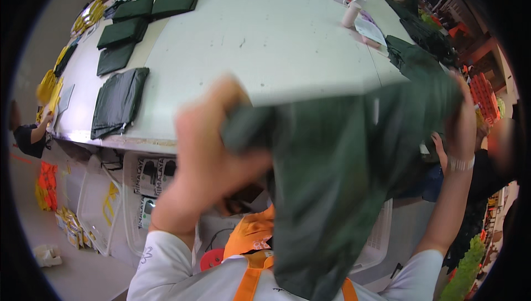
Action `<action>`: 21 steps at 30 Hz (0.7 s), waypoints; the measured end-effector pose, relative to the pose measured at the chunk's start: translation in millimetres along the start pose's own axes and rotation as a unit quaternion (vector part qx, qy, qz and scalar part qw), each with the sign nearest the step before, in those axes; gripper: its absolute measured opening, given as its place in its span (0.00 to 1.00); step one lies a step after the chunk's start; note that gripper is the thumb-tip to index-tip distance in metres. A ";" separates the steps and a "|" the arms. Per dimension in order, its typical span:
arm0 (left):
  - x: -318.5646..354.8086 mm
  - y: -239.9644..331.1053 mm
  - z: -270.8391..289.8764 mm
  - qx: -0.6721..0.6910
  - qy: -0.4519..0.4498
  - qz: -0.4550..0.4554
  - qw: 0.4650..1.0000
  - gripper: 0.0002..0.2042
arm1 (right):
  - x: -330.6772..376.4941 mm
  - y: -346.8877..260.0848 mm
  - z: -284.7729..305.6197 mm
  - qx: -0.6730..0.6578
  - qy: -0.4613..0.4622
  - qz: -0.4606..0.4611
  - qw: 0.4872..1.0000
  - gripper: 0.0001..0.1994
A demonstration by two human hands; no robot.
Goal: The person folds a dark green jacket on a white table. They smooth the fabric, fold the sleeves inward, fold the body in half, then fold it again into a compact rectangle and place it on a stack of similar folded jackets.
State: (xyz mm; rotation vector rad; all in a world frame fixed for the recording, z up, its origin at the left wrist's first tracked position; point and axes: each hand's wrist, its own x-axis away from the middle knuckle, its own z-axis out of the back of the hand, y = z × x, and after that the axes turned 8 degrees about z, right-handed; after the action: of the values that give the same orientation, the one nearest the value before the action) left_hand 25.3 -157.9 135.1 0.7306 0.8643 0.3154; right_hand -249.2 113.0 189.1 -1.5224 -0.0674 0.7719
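Overhead, left hand [213, 160] and right hand [462, 118] each clamp the dark green garment [337, 179] stretched between them.

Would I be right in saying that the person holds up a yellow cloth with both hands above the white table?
Not quite: the cloth is dark green, not yellow. The head view shows the left hand and right hand gripping its upper corners above the white table.

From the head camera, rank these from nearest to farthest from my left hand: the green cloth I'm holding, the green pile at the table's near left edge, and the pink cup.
1. Green cloth: gripped in the left hand.
2. Green pile: table's near left edge.
3. Pink cup: far right of the table.
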 end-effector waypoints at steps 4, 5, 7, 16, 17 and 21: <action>-151.7 -7.4 -26.2 -0.155 0.210 -0.149 0.954 0.20 | -151.0 26.5 -24.1 -0.108 -0.014 0.063 0.992 0.17; -189.1 -27.4 -27.1 -0.236 0.149 -0.103 0.955 0.24 | -187.2 50.9 -44.6 -0.158 0.029 0.047 0.986 0.15; -245.3 -38.5 -48.7 -0.268 0.209 -0.014 0.940 0.21 | -255.3 96.6 -71.5 -0.193 0.047 0.065 0.978 0.12; -153.3 -319.4 -171.4 -0.477 -0.057 0.070 0.874 0.45 | -246.8 355.6 -175.8 0.201 -0.263 0.055 0.942 0.35; -100.4 -328.0 -173.3 -0.478 -0.106 0.073 0.869 0.45 | -183.0 358.6 -172.3 0.154 -0.297 0.024 0.942 0.30; 36.2 -294.0 -152.0 -0.431 -0.269 0.199 0.838 0.42 | 1.4 334.2 -122.2 0.387 -0.354 0.001 0.852 0.32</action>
State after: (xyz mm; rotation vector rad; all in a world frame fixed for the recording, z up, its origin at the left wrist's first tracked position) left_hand -80.7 -281.2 -155.4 0.1060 -0.0305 0.7650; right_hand -323.7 -36.8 -124.9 -0.4229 -0.2674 1.1551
